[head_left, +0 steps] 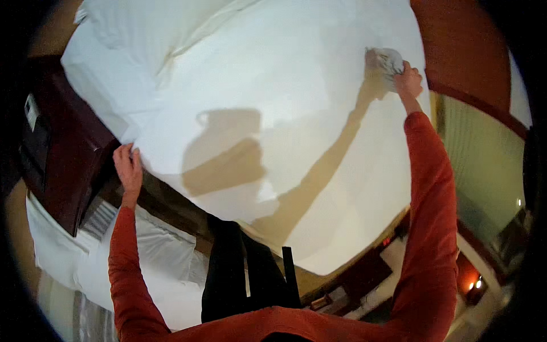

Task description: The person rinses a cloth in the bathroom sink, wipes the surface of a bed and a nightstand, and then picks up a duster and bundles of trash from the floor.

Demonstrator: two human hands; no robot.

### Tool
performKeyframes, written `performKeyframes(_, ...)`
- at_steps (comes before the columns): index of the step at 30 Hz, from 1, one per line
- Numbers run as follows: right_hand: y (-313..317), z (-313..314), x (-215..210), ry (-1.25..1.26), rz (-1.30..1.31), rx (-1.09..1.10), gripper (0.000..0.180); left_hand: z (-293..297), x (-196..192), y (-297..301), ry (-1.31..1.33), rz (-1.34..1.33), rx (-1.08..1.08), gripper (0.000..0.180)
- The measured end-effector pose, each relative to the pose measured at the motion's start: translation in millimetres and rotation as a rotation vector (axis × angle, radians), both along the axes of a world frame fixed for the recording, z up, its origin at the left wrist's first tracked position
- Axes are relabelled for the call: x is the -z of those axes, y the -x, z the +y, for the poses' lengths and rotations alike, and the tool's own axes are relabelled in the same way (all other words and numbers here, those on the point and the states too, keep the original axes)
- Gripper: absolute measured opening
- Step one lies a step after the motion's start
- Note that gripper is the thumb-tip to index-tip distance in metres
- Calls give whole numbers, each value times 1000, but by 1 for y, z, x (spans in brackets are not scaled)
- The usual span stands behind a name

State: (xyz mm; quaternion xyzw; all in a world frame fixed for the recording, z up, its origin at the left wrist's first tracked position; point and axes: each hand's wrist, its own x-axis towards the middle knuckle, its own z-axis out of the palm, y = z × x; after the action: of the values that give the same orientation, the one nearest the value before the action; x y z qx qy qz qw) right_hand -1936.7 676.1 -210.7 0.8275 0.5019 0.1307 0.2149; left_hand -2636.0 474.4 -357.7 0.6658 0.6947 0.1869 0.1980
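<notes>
A broad white sheet [319,34] covers the bed in front of me. At its left edge my left hand [129,168] has its fingers bent around the sheet's border, beside the nightstand. My right hand [408,81] reaches far out over the right side, its fingers closed on a bunched white cloth [389,60]. Whether this bunch is part of the sheet or a separate piece, I cannot tell. Shadows of my head and right arm fall across the sheet.
A dark red-brown nightstand [68,134] stands at the left. More white bedding [154,245] lies at the lower left. On the right are a brown panel [464,51], a dark-framed greenish glass surface [478,154] and, lower, a small glowing light [476,284].
</notes>
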Motion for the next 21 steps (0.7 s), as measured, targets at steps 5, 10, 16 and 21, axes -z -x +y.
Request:
performKeyframes(5,3,-79,37,-7,126,41,46,6,21,14,37,-102,-12,27)
performKeyframes(10,133,-248,104,-78,520,-228,49,4,19,13,57,-102,-35,30)
performKeyframes(16,375,-446,46,515,1358,-174,42,8,9,12,29,49,36,31)
performKeyframes(21,415,-486,-13,685,1463,-148,47,8,-41,-50,-247,204,269,41)
